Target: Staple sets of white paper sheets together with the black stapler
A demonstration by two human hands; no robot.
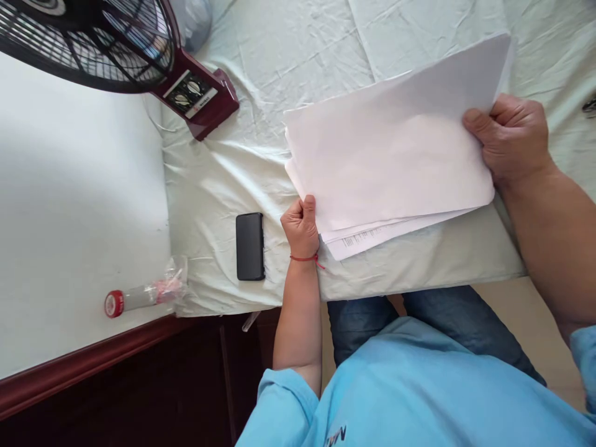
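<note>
Pale bedsheet (242,167); left hand (302,225), right hand (510,139) pinch paper stack (391,155) edges, grip closed.

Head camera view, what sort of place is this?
Probably a bedroom at home: a wrinkled pale bedsheet over a mattress, a standing fan beside it, and a phone lying on the bed.

A loose stack of white paper sheets (391,149) is held just above the pale green bedsheet, tilted so its far corner rises to the upper right. The top sheet looks blank. The sheets are fanned at the near edge, where a lower page shows small printed lines, too small to read.
</note>
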